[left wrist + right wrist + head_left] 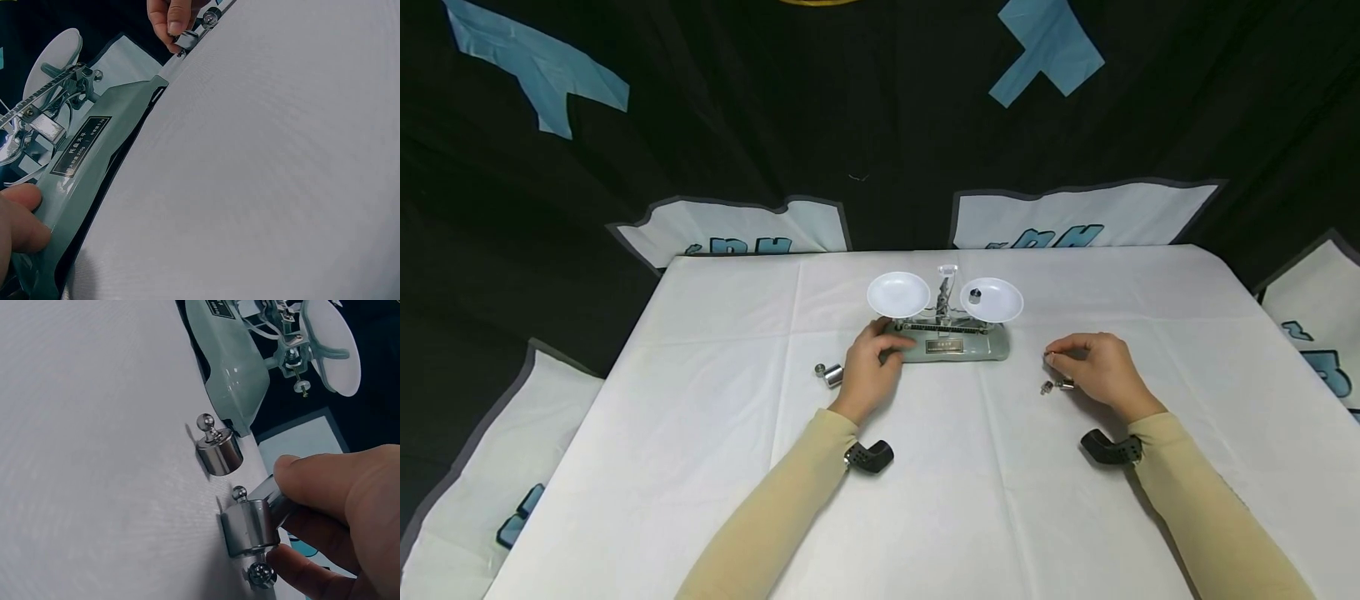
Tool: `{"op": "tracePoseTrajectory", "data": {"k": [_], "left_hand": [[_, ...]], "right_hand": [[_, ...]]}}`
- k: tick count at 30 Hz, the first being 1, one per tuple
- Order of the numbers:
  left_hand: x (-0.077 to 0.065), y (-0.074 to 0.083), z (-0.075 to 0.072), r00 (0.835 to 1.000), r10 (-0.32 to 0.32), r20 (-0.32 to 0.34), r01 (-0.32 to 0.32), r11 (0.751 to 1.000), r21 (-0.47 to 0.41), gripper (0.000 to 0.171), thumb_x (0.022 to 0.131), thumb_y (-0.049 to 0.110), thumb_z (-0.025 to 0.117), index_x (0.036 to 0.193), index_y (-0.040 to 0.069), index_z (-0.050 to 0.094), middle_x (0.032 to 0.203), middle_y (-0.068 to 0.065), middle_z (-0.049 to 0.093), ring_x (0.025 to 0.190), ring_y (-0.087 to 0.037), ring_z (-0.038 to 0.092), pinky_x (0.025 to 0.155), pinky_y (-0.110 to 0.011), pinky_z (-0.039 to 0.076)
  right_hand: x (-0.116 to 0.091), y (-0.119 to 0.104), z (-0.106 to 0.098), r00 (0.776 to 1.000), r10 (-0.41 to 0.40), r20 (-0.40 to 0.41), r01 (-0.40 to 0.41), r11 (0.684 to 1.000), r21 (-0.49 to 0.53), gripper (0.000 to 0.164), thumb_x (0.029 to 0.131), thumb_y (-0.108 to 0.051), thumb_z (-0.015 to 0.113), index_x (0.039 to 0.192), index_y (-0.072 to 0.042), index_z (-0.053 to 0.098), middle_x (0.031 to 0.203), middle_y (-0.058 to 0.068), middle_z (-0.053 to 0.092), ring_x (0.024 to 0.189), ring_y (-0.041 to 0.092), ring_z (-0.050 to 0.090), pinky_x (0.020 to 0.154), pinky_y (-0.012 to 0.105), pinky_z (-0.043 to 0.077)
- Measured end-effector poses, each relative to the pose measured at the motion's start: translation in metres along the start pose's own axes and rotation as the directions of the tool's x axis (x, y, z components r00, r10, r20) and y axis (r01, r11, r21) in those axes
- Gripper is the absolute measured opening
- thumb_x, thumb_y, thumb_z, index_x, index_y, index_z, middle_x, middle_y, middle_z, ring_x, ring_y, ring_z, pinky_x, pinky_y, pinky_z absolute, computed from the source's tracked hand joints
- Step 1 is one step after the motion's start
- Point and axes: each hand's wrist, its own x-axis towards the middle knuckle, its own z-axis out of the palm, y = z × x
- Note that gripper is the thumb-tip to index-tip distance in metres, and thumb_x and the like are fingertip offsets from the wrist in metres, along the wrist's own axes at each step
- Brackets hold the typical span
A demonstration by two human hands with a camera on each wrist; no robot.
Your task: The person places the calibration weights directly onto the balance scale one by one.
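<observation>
A grey-green balance scale (pixel 955 346) stands at the table's far middle, with two white pans. On its right pan (pixel 1003 308) sits a small metal weight (pixel 974 296); the left pan (pixel 898 294) holds nothing visible. My left hand (pixel 871 371) grips the left end of the scale's base, fingertips (pixel 31 234) on the green casing. To the right, my right hand (pixel 1097 375) pinches a shiny metal weight (pixel 273 492), mostly hidden by the thumb. Just beside those fingers are a knobbed weight (pixel 219 453) and another, larger-looking weight (pixel 250 528), with a round knob (pixel 261 574) below it.
Left of my left hand lie a cylindrical weight (pixel 833 375) and a smaller one (pixel 820 369). A white cloth covers the table (pixel 910 517). Black curtain (pixel 865 125) with white and blue patches hangs behind the far edge.
</observation>
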Motion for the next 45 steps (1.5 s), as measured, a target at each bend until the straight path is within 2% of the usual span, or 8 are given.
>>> {"op": "tracePoseTrajectory", "data": {"k": [11, 18, 25, 31, 39, 45], "left_hand": [[-0.001, 0.001, 0.0, 1.0, -0.009, 0.004, 0.009, 1.0, 0.006, 0.026, 0.085, -0.005, 0.059, 0.101, 0.003, 0.078, 0.148, -0.023, 0.055, 0.142, -0.04, 0.049, 0.122, -0.051, 0.037], [0.001, 0.001, 0.0, 1.0, -0.008, 0.008, 0.008, 1.0, 0.012, 0.026, 0.085, -0.005, 0.06, 0.101, 0.003, 0.078, 0.148, -0.023, 0.054, 0.142, -0.04, 0.049, 0.123, -0.051, 0.036], [0.001, 0.002, 0.0, 1.0, -0.005, 0.005, 0.005, 1.0, 0.012, 0.026, 0.085, -0.004, 0.059, 0.101, 0.003, 0.078, 0.148, -0.023, 0.055, 0.141, -0.04, 0.05, 0.122, -0.051, 0.037], [0.0, 0.002, 0.0, 1.0, -0.009, -0.001, 0.009, 1.0, 0.009, 0.026, 0.085, -0.005, 0.059, 0.101, 0.003, 0.078, 0.148, -0.023, 0.054, 0.143, -0.041, 0.048, 0.123, -0.051, 0.035], [-0.001, 0.0, 0.0, 1.0, -0.002, -0.003, 0.002, 1.0, 0.003, 0.026, 0.085, -0.005, 0.058, 0.101, 0.002, 0.078, 0.149, -0.023, 0.054, 0.145, -0.041, 0.046, 0.124, -0.051, 0.034], [-0.001, 0.001, 0.001, 1.0, 0.004, -0.003, -0.004, 1.0, 0.0, 0.027, 0.084, -0.005, 0.058, 0.1, 0.002, 0.078, 0.148, -0.024, 0.054, 0.145, -0.042, 0.045, 0.124, -0.052, 0.034]], "right_hand": [[0.0, 0.001, -0.002, 0.999, 0.032, 0.016, -0.032, 0.999, 0.021, 0.014, 0.092, -0.01, 0.071, 0.1, -0.001, 0.078, 0.108, 0.022, 0.074, 0.114, 0.041, 0.061, 0.103, 0.061, 0.045], [0.001, 0.002, -0.009, 0.999, 0.044, 0.027, -0.046, 0.994, 0.095, 0.018, 0.094, -0.013, 0.07, 0.104, 0.001, 0.076, 0.112, 0.023, 0.074, 0.119, 0.042, 0.063, 0.107, 0.064, 0.044], [0.002, -0.001, -0.016, 0.997, 0.063, 0.036, -0.067, 0.989, 0.129, 0.023, 0.097, -0.017, 0.068, 0.108, 0.001, 0.075, 0.119, 0.024, 0.072, 0.122, 0.041, 0.061, 0.109, 0.062, 0.043], [0.003, -0.008, -0.024, 0.998, 0.06, 0.016, -0.061, 0.987, 0.151, 0.025, 0.097, -0.021, 0.069, 0.109, 0.0, 0.075, 0.12, 0.024, 0.072, 0.128, 0.042, 0.058, 0.114, 0.067, 0.036], [0.006, -0.028, -0.036, 1.0, 0.02, -0.008, -0.018, 0.99, 0.139, 0.021, 0.096, -0.016, 0.069, 0.108, 0.0, 0.075, 0.119, 0.023, 0.072, 0.128, 0.041, 0.057, 0.112, 0.066, 0.038], [0.021, -0.054, -0.051, 1.0, -0.006, -0.022, 0.009, 0.993, 0.121, 0.022, 0.097, -0.019, 0.069, 0.109, -0.002, 0.076, 0.117, 0.021, 0.074, 0.124, 0.034, 0.058, 0.097, 0.049, 0.048]]}}
